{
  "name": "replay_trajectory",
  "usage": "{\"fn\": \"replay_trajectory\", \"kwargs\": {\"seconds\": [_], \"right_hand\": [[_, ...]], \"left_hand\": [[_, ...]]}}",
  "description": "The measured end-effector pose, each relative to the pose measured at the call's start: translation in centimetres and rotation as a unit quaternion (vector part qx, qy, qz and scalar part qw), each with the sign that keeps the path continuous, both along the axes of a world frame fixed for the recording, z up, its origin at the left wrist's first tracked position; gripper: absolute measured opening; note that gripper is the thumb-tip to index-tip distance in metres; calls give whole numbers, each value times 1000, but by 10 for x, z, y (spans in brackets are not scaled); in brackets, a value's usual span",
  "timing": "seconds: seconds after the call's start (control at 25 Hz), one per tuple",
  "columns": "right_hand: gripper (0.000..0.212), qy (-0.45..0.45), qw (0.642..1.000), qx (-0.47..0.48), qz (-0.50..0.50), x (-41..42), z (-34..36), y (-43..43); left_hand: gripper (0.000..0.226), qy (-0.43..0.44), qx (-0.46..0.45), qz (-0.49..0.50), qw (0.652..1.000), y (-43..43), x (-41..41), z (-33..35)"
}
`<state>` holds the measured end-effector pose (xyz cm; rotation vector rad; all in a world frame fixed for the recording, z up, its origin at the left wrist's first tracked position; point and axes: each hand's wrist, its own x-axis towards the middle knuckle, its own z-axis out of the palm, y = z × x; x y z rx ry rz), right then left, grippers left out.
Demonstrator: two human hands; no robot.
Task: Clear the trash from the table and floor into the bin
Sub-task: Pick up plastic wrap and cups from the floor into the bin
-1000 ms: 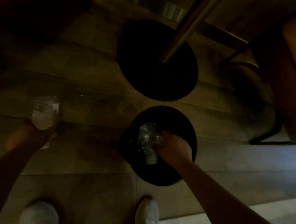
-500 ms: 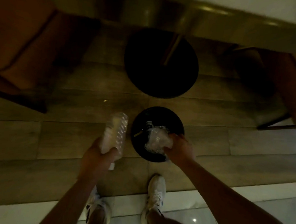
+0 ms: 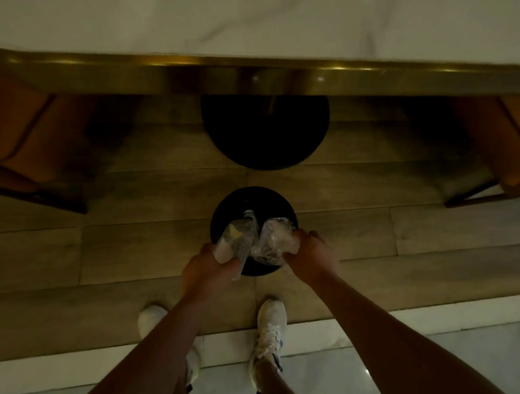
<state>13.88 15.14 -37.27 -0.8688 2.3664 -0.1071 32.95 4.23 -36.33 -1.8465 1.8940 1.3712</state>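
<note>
A round black bin (image 3: 253, 198) stands on the wooden floor just in front of my feet. My left hand (image 3: 206, 267) grips a clear plastic bottle (image 3: 239, 235) by its base, neck pointing away over the bin's opening. My right hand (image 3: 311, 254) is closed on a crumpled clear plastic bottle (image 3: 271, 241), also held above the bin mouth. The two bottles sit side by side, almost touching. The scene is dim and the inside of the bin is dark.
A white marble table (image 3: 243, 23) with a gold rim spans the top, its black round base (image 3: 266, 136) just beyond the bin. Orange chairs stand at left (image 3: 23, 134) and right (image 3: 506, 141). My white shoes (image 3: 268, 326) stand at the floor's tile border.
My left hand swung the bottle from the left to above the bin, beside the crumpled one. The view rose, so the tabletop now shows and the bin looks smaller.
</note>
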Motion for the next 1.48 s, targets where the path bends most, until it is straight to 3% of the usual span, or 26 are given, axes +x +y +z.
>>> {"fn": "replay_trajectory", "kwargs": {"seconds": [0.28,0.56,0.68,0.92,1.28,1.4,1.48], "right_hand": [[52,-11,1000,12,-5,-6,19,11],[55,-14,1000,14,-13,-5,-4,9],[55,-18,1000,10,-8,-4,-13,1],[53,-34,999,31,1,-1,-16,-14],[71,-39,998,50,16,10,-50,-65],[93,-57,994,85,39,18,-66,-81],[98,-96,993,57,25,19,-70,-86]], "left_hand": [[65,-111,-118,-137,977,3,-15,12],[60,-127,-189,-229,946,-12,-51,-16],[66,-123,-182,-240,946,-14,-57,-24],[52,-143,-144,-245,948,-19,-39,-23],[47,-140,-133,-244,950,-37,-24,-27],[46,-126,-145,-243,951,-40,-18,-34],[47,-124,-150,-233,953,-44,-18,-37]]}}
